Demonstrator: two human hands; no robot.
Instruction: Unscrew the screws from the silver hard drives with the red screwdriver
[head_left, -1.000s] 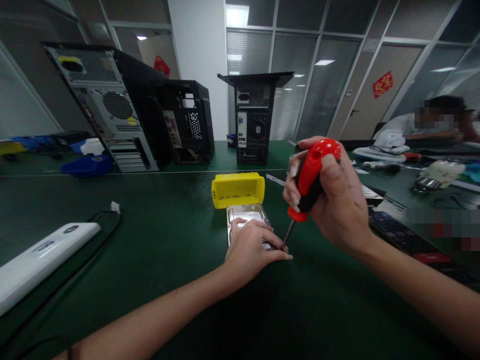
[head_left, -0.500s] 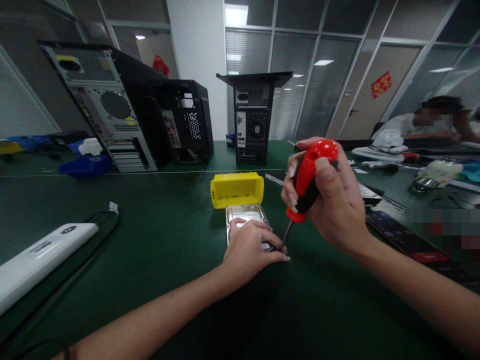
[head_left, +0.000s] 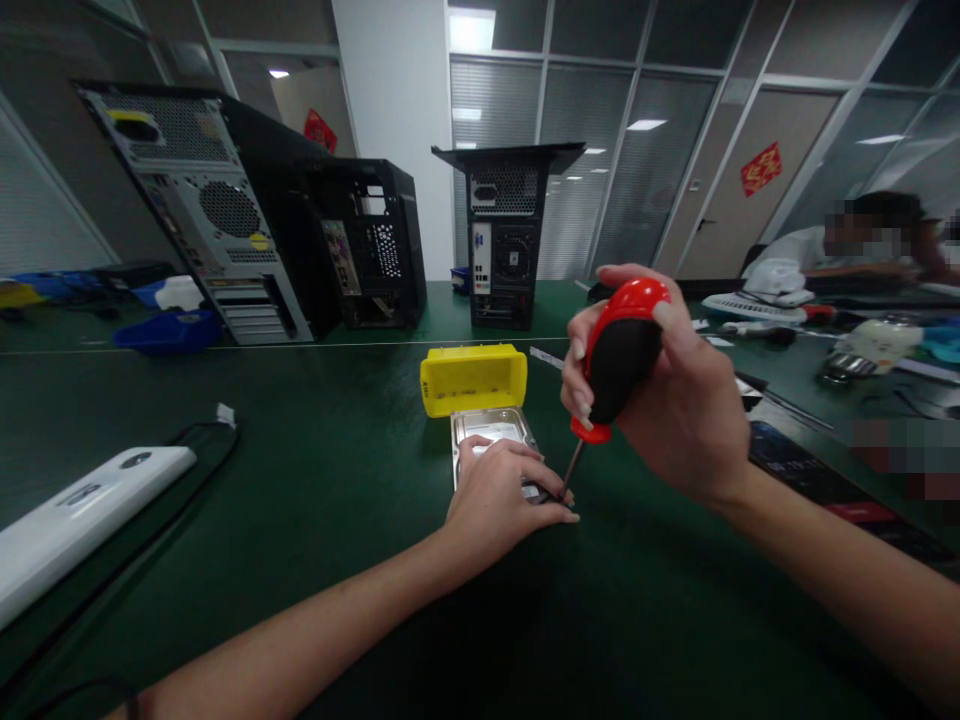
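Hard drive [head_left: 495, 425] was held by half-curled left hand [head_left: 499, 490]; right hand [head_left: 686, 410] wrapped screwdriver [head_left: 621, 365], needing steady in-line pressure.

One screwdriver [head_left: 624, 350], one hard drive [head_left: 491, 424], three computer cases [head_left: 506, 235]

Of the cases, two stand at the upper left of the frame and one at the upper centre. The wearer's bare hands number two: one left hand [head_left: 499, 490], one right hand [head_left: 675, 400]. Mid-frame there is one yellow bin [head_left: 474, 382]; the small bits inside are too tiny to count. One blue bin [head_left: 166, 332] sits at the left, one phone [head_left: 806, 470] at the right, one white bar-shaped device [head_left: 82, 515] at the lower left. Red wall decorations come to two, one upper left [head_left: 320, 130], one upper right [head_left: 762, 170]. At least one other person [head_left: 795, 250] is at the upper right. One worktop [head_left: 337, 580] fills the lower frame.
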